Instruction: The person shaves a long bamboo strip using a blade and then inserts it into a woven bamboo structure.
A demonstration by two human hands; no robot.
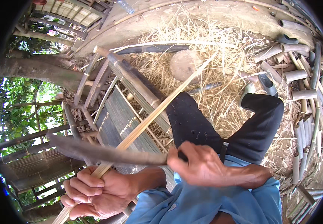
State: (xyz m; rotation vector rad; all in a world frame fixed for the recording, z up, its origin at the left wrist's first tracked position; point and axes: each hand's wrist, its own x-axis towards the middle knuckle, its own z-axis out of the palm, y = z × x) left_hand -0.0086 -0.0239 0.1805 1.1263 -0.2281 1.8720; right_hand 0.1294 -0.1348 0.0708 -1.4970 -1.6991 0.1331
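Note:
A long pale bamboo strip (157,111) runs from the lower left up across the view toward the far right. My left hand (101,192) is closed round its near part, fingers wrapped over it. In my right hand (197,164) is the handle of a machete (107,153). Its broad dark blade points left and lies across the strip just beyond my left hand, slightly blurred. Whether the edge touches the strip, I cannot tell.
A bamboo bench (126,112) stands to my left, against my leg. Pale shavings (214,108) cover the ground ahead, around a round wooden block (185,65). Cut bamboo pieces (303,93) pile up on the right. A bamboo railing (38,138) and foliage are at the left.

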